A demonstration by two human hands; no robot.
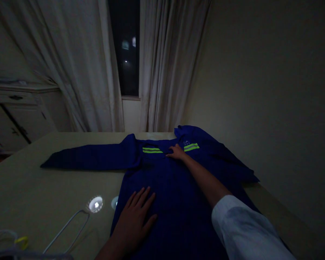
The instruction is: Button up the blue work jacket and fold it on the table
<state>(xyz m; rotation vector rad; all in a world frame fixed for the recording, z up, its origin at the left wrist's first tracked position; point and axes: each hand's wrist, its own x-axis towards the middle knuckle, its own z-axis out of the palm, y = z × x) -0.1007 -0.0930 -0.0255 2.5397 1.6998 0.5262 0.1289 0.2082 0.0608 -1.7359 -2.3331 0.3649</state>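
A dark blue work jacket (176,202) with yellow-green and grey reflective strips across the chest lies front up on a table. Its left-side sleeve stretches out flat across the tabletop, while the other slopes down along the wall side. My left hand (135,218) rests palm down on the lower front of the jacket, fingers spread. Farther up, between the two reflective strips, my right hand (176,152) has its thumb and fingers closed on the fabric near the collar. The lower hem is outside the view.
The pale table (56,202) reflects round lights. A thin white wire-like loop (77,216) and a small yellow item (22,242) are at the lower left. Long curtains (162,72) flank a dark window (126,47). A cabinet (18,108) stands at the left, a bare wall (273,90) at the right.
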